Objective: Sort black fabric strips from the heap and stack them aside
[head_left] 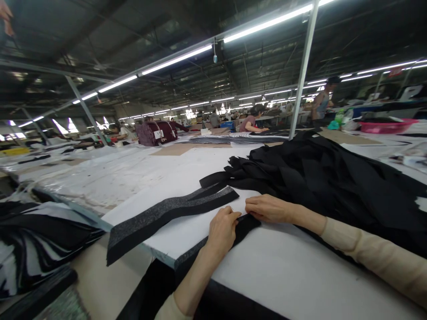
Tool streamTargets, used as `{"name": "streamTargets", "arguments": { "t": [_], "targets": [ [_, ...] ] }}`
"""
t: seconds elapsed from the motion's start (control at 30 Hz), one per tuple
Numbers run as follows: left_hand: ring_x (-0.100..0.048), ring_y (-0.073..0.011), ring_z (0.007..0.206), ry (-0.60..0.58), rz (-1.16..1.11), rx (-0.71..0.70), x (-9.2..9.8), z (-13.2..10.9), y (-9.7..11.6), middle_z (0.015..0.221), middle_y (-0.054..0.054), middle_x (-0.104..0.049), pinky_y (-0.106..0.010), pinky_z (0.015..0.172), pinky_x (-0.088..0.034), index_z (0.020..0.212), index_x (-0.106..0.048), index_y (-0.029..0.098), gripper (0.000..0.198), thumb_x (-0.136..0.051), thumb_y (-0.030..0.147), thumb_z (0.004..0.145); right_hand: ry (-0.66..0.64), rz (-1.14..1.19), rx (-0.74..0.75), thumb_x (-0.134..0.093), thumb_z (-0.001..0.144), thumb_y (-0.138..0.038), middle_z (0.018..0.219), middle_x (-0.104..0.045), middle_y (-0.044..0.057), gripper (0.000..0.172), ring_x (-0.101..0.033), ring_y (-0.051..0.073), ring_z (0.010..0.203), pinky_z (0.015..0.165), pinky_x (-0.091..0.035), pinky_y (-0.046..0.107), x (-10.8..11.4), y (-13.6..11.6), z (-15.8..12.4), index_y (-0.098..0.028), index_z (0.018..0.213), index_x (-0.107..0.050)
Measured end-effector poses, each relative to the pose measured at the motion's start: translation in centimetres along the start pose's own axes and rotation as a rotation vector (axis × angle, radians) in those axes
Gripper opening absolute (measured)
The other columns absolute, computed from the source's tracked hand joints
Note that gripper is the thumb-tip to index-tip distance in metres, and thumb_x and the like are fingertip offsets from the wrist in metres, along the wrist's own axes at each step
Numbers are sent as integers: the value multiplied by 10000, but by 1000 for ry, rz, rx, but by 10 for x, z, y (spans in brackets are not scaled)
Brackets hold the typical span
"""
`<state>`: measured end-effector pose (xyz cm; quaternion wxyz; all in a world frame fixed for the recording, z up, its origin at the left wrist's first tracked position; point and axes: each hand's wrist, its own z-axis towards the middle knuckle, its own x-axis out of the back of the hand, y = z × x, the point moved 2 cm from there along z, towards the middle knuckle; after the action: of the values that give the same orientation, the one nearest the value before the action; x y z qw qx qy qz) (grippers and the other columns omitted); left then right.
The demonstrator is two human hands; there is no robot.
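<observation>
**A:** What is closest to the edge?

**B:** The left hand (223, 229). Its fingers are curled down and closed on a black strip (249, 223), which lies on the white tabletop (300, 271) and trails off the near edge. The right hand (268, 208) is just beyond, fingers together and laid on the strip's far end. I cannot tell whether it pinches or only presses.

**A:** So how should the strip be handled?

**B:** I'd say keep it flat. One hand should pin it while the other smooths the end, so the edges stay square and nothing twists. The hanging part will likely drag, so I'd put the weight near the table edge.

**A:** Is anything in the way?

**B:** A grey-faced strip (167, 214) lies just to the left, apart from the hands. Catching it with a wrist could pull it off the edge. Behind the right hand is a pile of black pieces (320, 178), near enough to snag.

**A:** And farther off?

**B:** There is a stack of dark cloth (43, 235) low on the left. A slanted pole (302, 75), purple bags (155, 132) and a pink basin (387, 126) are well back, with other people at distant tables.
</observation>
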<state>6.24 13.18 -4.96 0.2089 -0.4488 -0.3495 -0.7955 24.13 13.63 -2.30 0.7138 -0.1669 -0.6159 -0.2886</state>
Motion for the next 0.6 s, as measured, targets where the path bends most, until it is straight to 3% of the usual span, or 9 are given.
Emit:
{"name": "streamTargets", "arguments": {
  "t": [0.17, 0.3, 0.4, 0.5, 0.6],
  "targets": [
    [-476, -166, 816, -19, 98, -96, -2, -3, 2, 830, -37, -541, -272, 735, -417, 987, -669, 255, 359, -362, 108, 872, -35, -151, 83, -365, 868, -57, 805, -557, 60, 248, -471, 165, 741, 620, -378, 268, -2, -9, -7, -160, 839, -588],
    [-475, -162, 819, -31, 139, -99, 1, -2, 4, 852, -41, -537, -263, 719, -420, 956, -670, 247, 373, -347, 84, 865, 10, -49, -83, -360, 875, -83, 909, -595, 78, 295, -521, 184, 847, 751, -422, 314, -3, -1, -18, -179, 980, -618],
    [-494, -169, 810, -65, 176, -68, 4, 5, 8, 844, -45, -537, -271, 705, -426, 924, -672, 228, 354, -361, 77, 847, 148, 122, -257, -327, 880, -117, 1014, -592, 78, 345, -549, 184, 917, 809, -439, 326, 1, 7, -18, -199, 1059, -611],
    [-513, -189, 847, -96, 204, -58, 2, 17, 16, 873, -60, -546, -291, 725, -433, 918, -668, 200, 349, -378, 42, 804, 251, 298, -287, -325, 887, -155, 1029, -592, 88, 337, -569, 178, 904, 792, -458, 302, 4, 5, -9, -179, 1057, -615],
    [-524, -195, 883, -109, 199, -51, -4, 29, 25, 914, -69, -555, -292, 748, -436, 918, -662, 187, 341, -390, 32, 782, 202, 353, -308, -364, 866, -145, 951, -615, 94, 298, -583, 187, 861, 774, -463, 304, 0, -1, -3, -160, 984, -637]
  ]
}}
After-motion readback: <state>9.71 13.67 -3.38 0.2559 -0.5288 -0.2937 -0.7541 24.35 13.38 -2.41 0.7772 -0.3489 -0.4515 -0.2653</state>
